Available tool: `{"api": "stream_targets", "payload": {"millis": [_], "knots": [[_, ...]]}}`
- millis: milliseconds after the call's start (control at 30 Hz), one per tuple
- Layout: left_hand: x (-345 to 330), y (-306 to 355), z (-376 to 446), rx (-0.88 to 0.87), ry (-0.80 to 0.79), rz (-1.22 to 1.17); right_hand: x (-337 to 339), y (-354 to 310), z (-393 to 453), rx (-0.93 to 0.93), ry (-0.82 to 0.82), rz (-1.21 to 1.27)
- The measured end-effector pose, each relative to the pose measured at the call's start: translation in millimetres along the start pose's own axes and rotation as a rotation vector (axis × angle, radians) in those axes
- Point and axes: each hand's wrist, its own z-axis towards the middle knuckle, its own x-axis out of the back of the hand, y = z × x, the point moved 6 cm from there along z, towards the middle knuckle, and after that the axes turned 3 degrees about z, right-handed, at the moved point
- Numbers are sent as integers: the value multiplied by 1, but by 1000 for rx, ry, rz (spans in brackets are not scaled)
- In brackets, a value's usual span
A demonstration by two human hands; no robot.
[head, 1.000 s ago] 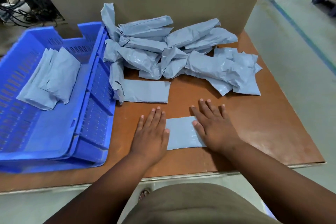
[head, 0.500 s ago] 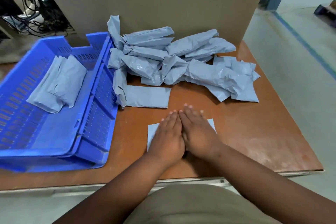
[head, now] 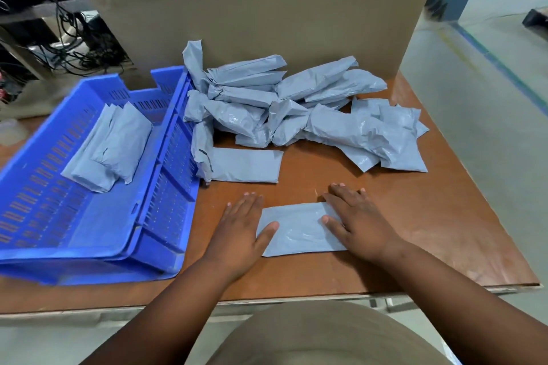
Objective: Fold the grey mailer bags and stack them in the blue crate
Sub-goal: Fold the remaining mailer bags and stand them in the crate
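On a brown table [head: 430, 234], a person's left hand [head: 240, 234] and right hand [head: 358, 222] lie flat, fingers straight, pressing opposite ends of a flattened grey mailer bag [head: 299, 230]; the bag's middle shows between them, each thumb resting on it. Just beyond the hands lies another flat bag [head: 246, 164], and behind it a heap of crumpled bags [head: 296, 109] spreads toward a cardboard box [head: 252, 9]. To the left, a blue crate [head: 166, 187] holds a small stack of folded bags [head: 109, 145] near its far side.
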Motion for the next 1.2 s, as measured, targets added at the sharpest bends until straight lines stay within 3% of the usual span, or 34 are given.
{"api": "stream_targets", "payload": {"millis": [67,133,300,733,967,1200], "knots": [[16,20,16,-67,-5,2,7,-2,3,38,23,24],[22,36,35,-82,-118,83,14,-10,6,91,54,43],[21,40,61,46,-322,111,19,-24,13,147,58,34],[40,40,51,233,-427,-157,30,-45,11,236,103,179],[114,27,59,277,-155,-107,65,-106,53,392,181,84],[236,-14,47,303,126,13,130,-219,114,630,330,29]]}}
